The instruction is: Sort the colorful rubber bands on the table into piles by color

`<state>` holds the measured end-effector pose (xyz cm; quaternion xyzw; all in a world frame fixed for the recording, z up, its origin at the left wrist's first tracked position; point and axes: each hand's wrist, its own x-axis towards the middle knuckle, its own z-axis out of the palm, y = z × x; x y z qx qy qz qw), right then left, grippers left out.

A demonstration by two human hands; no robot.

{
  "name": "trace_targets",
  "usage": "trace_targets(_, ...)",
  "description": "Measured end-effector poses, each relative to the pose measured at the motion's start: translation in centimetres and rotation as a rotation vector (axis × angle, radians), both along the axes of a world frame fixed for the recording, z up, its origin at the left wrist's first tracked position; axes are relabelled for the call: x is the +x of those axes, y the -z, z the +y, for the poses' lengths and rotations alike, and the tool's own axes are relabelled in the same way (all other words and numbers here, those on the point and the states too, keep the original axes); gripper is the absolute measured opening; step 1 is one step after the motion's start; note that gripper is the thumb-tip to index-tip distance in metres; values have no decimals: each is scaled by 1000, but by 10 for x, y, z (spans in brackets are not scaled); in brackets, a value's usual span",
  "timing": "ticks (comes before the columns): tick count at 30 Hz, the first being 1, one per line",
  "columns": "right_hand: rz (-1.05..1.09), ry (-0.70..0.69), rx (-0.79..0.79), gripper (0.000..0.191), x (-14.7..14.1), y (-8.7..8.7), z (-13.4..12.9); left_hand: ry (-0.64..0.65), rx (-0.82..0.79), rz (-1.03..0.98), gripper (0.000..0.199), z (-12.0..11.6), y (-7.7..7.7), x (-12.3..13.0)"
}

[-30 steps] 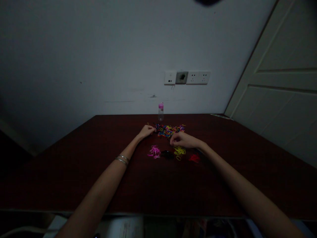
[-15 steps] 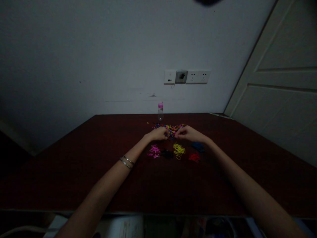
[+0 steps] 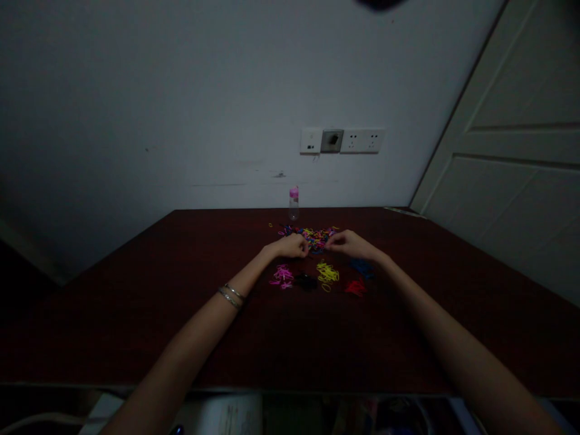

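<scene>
A mixed pile of small coloured bands (image 3: 318, 237) lies on the dark red table (image 3: 290, 338). At the pile's left front edge is my left hand (image 3: 294, 246), its fingers curled closed; anything in them is too small to make out. My right hand (image 3: 345, 243) touches the right side of the pile with thumb and fingers pinched, their contents unclear. Nearer to me lie separate heaps: pink bands (image 3: 283, 275), black bands (image 3: 305, 281), yellow bands (image 3: 327, 273), red bands (image 3: 356, 287) and blue bands (image 3: 362, 267), the last beside my right wrist.
A clear bottle with a pink cap (image 3: 294, 203) stands behind the pile, near the wall. One yellow band (image 3: 270, 225) lies apart to its left. Wall sockets (image 3: 361, 141) are above, a white door (image 3: 512, 133) is at right. Objects sit below the table's front edge.
My right hand has shifted slightly to the right, widening the gap between the hands. The fingers of my left hand have curled in a little more.
</scene>
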<state>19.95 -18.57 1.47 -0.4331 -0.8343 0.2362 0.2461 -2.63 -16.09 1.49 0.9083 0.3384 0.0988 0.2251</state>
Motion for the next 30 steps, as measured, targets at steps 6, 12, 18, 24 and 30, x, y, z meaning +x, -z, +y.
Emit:
trace_targets(6, -34, 19, 46, 23, 6, 10, 8, 80, -398, 61, 12, -2, -14, -6)
trace_targets(12, -170, 16, 248, 18, -5, 15, 1, 36, -377, -71, 26, -2, -18, -11)
trace_targets(18, -234, -57, 309, 14, -19, 22, -6, -188, -216, -273, 40, 17, 0, -28)
trace_targets(24, -268, -49, 308, 20, -23, 28, -6, -409, -179, -364, 40, 33, 23, -45)
trace_targets(30, -276, -23, 315, 23, -26, 29, -8, -450, -141, -362, 42, 39, 33, -53)
